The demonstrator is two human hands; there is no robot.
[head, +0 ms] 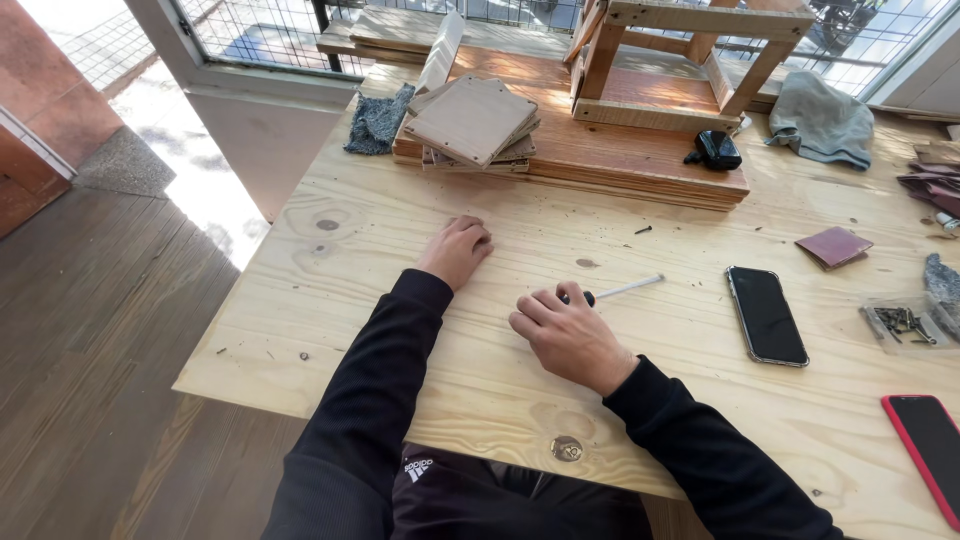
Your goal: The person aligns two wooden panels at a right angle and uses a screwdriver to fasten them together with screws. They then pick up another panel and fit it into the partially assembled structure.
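Right hand [572, 335] gripping screwdriver [622, 290], perhaps

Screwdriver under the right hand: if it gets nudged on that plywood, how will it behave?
The screwdriver has a thin round shaft and lies flat on the table, so it would probably roll if pushed sideways. It looks slim, likely light and stiff. The right hand covers its dark handle, so grip texture is hard to judge.

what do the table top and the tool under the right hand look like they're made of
Table top: pale unfinished softwood, likely pine, with visible knots and grain. Tool under the right hand: thin shiny shaft looks like metal; the dark handle is probably plastic, mostly hidden.
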